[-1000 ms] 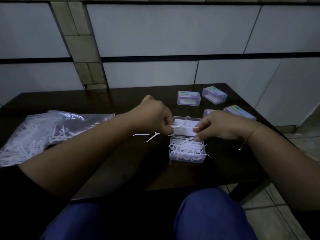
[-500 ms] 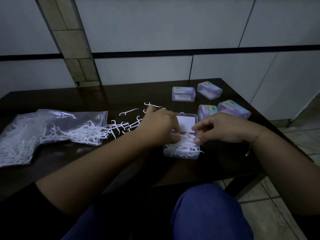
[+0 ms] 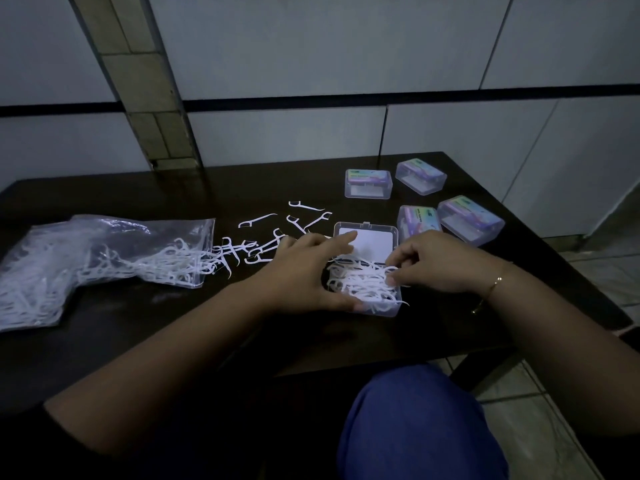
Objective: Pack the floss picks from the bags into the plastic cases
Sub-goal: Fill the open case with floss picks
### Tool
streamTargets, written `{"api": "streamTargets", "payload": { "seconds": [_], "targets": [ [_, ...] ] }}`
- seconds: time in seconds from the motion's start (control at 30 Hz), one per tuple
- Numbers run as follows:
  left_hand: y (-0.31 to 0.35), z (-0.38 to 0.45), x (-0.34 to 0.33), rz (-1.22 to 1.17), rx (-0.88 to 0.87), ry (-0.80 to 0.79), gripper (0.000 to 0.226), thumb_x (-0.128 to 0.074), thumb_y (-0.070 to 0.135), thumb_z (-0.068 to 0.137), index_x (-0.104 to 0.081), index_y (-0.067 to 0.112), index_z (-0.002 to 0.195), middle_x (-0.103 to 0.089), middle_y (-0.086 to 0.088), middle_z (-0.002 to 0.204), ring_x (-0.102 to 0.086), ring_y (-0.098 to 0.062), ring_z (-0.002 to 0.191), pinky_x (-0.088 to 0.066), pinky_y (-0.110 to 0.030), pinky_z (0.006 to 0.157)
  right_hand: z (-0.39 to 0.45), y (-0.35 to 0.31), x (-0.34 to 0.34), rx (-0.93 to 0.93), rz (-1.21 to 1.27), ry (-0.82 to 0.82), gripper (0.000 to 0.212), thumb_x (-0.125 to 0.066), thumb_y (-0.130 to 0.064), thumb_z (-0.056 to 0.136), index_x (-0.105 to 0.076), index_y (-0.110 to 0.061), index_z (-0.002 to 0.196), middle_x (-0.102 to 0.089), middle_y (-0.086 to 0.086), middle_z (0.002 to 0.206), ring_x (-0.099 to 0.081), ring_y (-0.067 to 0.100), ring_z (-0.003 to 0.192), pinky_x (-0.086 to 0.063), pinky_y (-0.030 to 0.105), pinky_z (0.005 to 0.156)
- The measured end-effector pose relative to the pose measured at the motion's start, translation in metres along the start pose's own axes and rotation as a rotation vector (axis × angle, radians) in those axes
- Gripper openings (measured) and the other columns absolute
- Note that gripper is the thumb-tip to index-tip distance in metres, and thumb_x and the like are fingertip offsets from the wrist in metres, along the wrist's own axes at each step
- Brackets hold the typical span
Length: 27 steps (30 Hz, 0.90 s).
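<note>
An open clear plastic case [image 3: 388, 308] sits on the dark table with its lid [image 3: 372, 239] folded back. White floss picks [image 3: 356, 282] fill it in a loose heap. My left hand [image 3: 304, 268] spans the case's left side with fingers stretched out: the thumb lies along the near edge and the index finger reaches over the lid. My right hand [image 3: 440, 261] is at the case's right side, its curled fingertips and thumb pinching the ends of picks in the heap. A clear bag of floss picks [image 3: 104, 258] lies at the left, mouth towards the case.
Several loose picks [image 3: 263, 237] are scattered between the bag's mouth and the case. Several closed cases stand at the back right: [image 3: 369, 183], [image 3: 420, 176], [image 3: 417, 220], [image 3: 471, 220]. The table's right edge [image 3: 588, 282] is close to my right wrist.
The pick held between both hands above the case has come down onto the heap. My left hand has let go and spread along the case's side. The camera tilted, showing more loose picks.
</note>
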State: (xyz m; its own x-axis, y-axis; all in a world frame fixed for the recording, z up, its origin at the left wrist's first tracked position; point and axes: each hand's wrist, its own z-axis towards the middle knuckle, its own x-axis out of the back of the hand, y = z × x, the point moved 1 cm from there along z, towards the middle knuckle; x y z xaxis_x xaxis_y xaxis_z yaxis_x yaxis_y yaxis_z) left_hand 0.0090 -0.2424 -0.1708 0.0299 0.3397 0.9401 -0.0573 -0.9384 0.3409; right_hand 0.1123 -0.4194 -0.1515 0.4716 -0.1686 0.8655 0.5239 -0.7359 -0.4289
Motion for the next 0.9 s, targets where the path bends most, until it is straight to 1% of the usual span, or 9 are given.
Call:
{"api": "streamTargets", "payload": {
  "seconds": [0.1, 0.23, 0.3, 0.37, 0.47, 0.57, 0.7, 0.77, 0.9],
  "targets": [
    [0.001, 0.001, -0.004, -0.014, -0.009, 0.009, 0.096, -0.066, 0.060, 0.074, -0.011, 0.037, 0.149, -0.036, 0.013, 0.147, -0.014, 0.001, 0.127, -0.008, -0.032, 0.107, 0.002, -0.002, -0.002, 0.033, -0.005, 0.019, 0.016, -0.069, -0.032, 0.082, -0.070, -0.029, 0.097, -0.062, -0.016, 0.091, -0.055, 0.006, 0.091, -0.045, 0.034, 0.091],
    [0.000, 0.003, -0.004, -0.059, -0.020, 0.061, 0.092, -0.069, 0.056, 0.073, -0.017, 0.037, 0.148, -0.044, 0.016, 0.138, -0.022, -0.001, 0.127, -0.012, -0.030, 0.105, 0.003, -0.008, -0.008, 0.131, 0.015, 0.037, 0.018, -0.067, -0.027, 0.085, -0.071, -0.026, 0.102, -0.061, -0.015, 0.086, -0.055, 0.003, 0.080, -0.040, 0.017, 0.066],
    [-0.003, 0.003, -0.005, -0.110, -0.025, 0.086, 0.089, -0.071, 0.055, 0.072, -0.024, 0.037, 0.146, -0.048, 0.018, 0.134, -0.028, -0.004, 0.128, -0.015, -0.032, 0.108, 0.003, -0.010, -0.008, 0.168, 0.040, 0.040, 0.019, -0.065, -0.026, 0.087, -0.070, -0.025, 0.106, -0.062, -0.016, 0.093, -0.055, 0.001, 0.083, -0.040, 0.014, 0.068],
    [-0.006, 0.001, -0.006, -0.169, -0.015, 0.114, 0.088, -0.073, 0.055, 0.070, -0.028, 0.037, 0.144, -0.049, 0.018, 0.133, -0.032, -0.003, 0.126, -0.019, -0.036, 0.111, 0.002, -0.010, -0.005, 0.146, 0.084, 0.067, 0.023, -0.064, -0.026, 0.088, -0.067, -0.025, 0.111, -0.062, -0.013, 0.104, -0.055, 0.001, 0.089, -0.041, 0.014, 0.074],
    [-0.009, -0.005, -0.008, -0.177, 0.020, 0.126, 0.095, -0.072, 0.058, 0.068, -0.021, 0.039, 0.146, -0.036, 0.012, 0.147, -0.025, -0.008, 0.134, -0.017, -0.040, 0.114, -0.003, -0.002, 0.002, 0.062, 0.153, 0.114, 0.024, -0.063, -0.026, 0.089, -0.066, -0.025, 0.112, -0.062, -0.010, 0.115, -0.053, 0.003, 0.099, -0.039, 0.019, 0.082],
    [-0.010, -0.014, -0.015, -0.184, 0.097, 0.153, 0.102, -0.069, 0.063, 0.066, -0.014, 0.037, 0.148, -0.023, 0.010, 0.154, -0.017, -0.009, 0.140, -0.011, -0.039, 0.115, -0.010, 0.008, 0.004, -0.015, 0.173, 0.100, 0.012, -0.062, -0.026, 0.089, -0.067, -0.026, 0.100, -0.063, -0.010, 0.106, -0.053, 0.001, 0.090, -0.038, 0.016, 0.073],
    [-0.005, -0.023, -0.032, -0.331, 0.254, 0.186, 0.118, -0.065, 0.072, 0.058, -0.004, 0.031, 0.150, -0.027, 0.011, 0.153, -0.019, -0.011, 0.140, -0.009, -0.028, 0.107, -0.017, 0.018, -0.008, -0.112, 0.250, 0.118, 0.012, -0.066, -0.025, 0.087, -0.068, -0.022, 0.098, -0.063, -0.008, 0.096, -0.058, 0.006, 0.089, -0.043, 0.023, 0.080],
    [0.000, -0.024, -0.038, -0.361, 0.274, 0.174, 0.126, -0.058, 0.077, 0.052, 0.003, 0.027, 0.151, -0.026, 0.013, 0.153, -0.018, -0.010, 0.140, -0.008, -0.027, 0.106, -0.017, 0.020, -0.018, -0.135, 0.360, 0.166, 0.007, -0.065, -0.020, 0.088, -0.070, -0.018, 0.092, -0.067, -0.005, 0.085, -0.061, 0.008, 0.076, -0.046, 0.021, 0.071],
    [0.003, -0.021, -0.048, -0.380, 0.302, 0.215, 0.115, -0.065, 0.065, 0.070, 0.004, 0.020, 0.151, -0.027, 0.014, 0.153, -0.019, -0.006, 0.139, -0.008, -0.026, 0.105, -0.017, 0.020, -0.037, -0.202, 0.614, 0.299, 0.006, -0.066, -0.013, 0.086, -0.071, -0.015, 0.083, -0.068, 0.001, 0.073, -0.060, 0.012, 0.061, -0.049, 0.024, 0.067]
  ]
}}
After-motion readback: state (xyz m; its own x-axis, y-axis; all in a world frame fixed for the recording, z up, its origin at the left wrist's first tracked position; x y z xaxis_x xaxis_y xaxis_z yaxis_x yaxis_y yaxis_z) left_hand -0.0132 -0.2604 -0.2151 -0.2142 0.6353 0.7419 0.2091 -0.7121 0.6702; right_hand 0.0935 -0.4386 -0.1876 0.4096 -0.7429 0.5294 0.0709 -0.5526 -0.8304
